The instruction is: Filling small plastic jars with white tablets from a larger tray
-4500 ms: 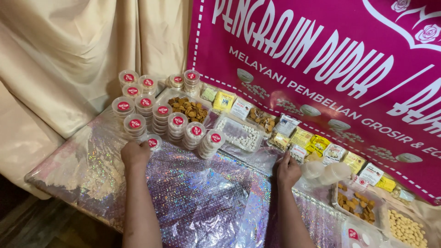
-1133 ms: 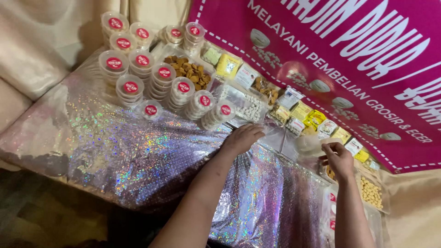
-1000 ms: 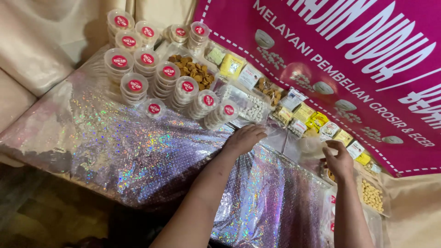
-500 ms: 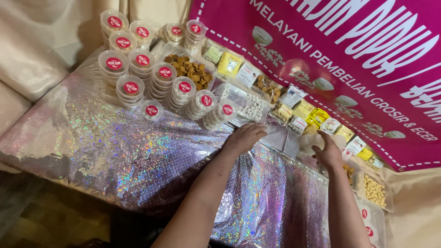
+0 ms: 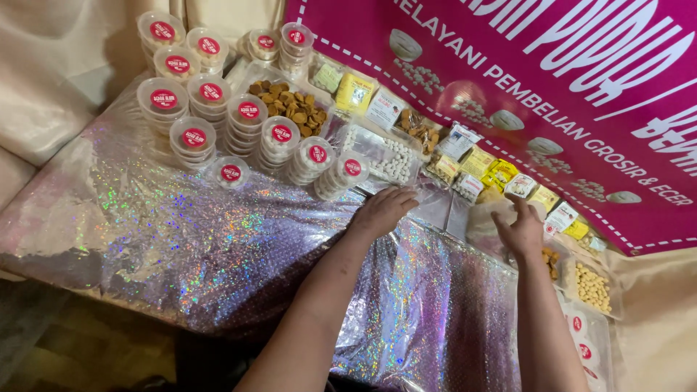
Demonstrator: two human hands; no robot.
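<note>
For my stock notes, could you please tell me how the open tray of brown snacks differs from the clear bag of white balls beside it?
The open tray of brown snacks holds irregular brown pieces, uncovered; the clear bag of white balls holds small round white ones, wrapped. The tray lies among the lidded tubs; the bag lies nearer the left hand. Both rest on the iridescent cloth.

Both forearms are bare, with no sleeves, and the left hand (image 5: 382, 212) and right hand (image 5: 521, 232) are ungloved.

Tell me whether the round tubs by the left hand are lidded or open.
Lidded: each round tub shows a clear lid with a red label on top, beside the left hand.
</note>
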